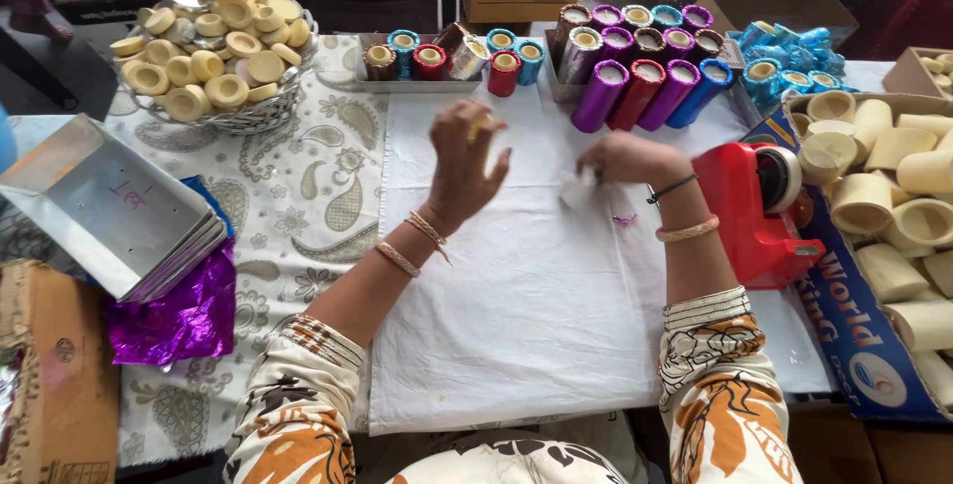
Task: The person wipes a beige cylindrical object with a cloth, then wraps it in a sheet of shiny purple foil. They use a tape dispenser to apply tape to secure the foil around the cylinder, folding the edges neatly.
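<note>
Your left hand (465, 161) is raised off the white cloth sheet (516, 285), fingers curled narrow around a small pale yellow piece (479, 126) at the tips; can't tell what it is. Your right hand (623, 158) rests low on the cloth, fingers pinched on a small thin clear scrap (579, 191), blurred, just left of the red plastic tape dispenser (759, 208) with its one tape roll. Near that hand: four foil-wrapped cylinders (650, 92) lying side by side, purple, red, purple, blue, shiny and smooth. Behind them a block of upright wrapped cylinders (645, 29), roughly nine, caps cream. Left of those, a shallow metal tray (422, 75) with about seven wrapped cylinders, one red standing in front. Top left, a wire basket (253, 119) heaped with cream round wax discs, too many to count. Right edge, a cardboard box (854, 325) of bare cream wax cylinders, matte. Left: stack of flat metal trays (114, 211) over crinkled purple foil (179, 320).
</note>
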